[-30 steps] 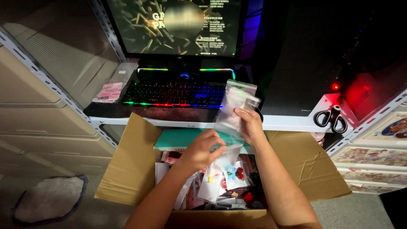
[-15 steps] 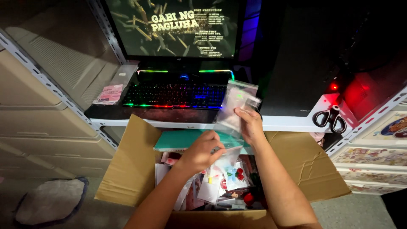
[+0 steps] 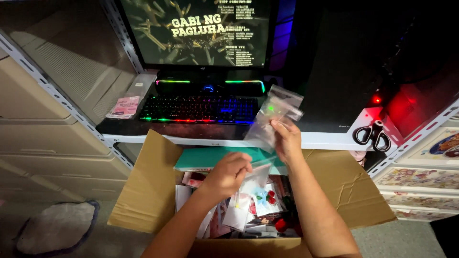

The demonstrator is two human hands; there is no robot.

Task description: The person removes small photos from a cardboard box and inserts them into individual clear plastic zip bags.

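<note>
My right hand (image 3: 287,141) holds up a few clear plastic zip bags (image 3: 276,114) above an open cardboard box (image 3: 150,191). My left hand (image 3: 229,173) is closed on the lower edge of a clear bag (image 3: 256,174) that hangs over the box. Inside the box lie several small packets and cards (image 3: 256,205), some with red and blue shapes, and a teal flat item (image 3: 210,157) at the far side.
A lit rainbow keyboard (image 3: 201,109) and a monitor (image 3: 196,31) stand on the shelf desk behind the box. Black scissors (image 3: 370,136) lie at the right, a pink packet (image 3: 123,106) at the left. Drawers flank both sides; a grey mat (image 3: 52,228) lies on the floor.
The hands have stayed almost still over the box; the view has shifted slightly and the text on the monitor has scrolled upward.
</note>
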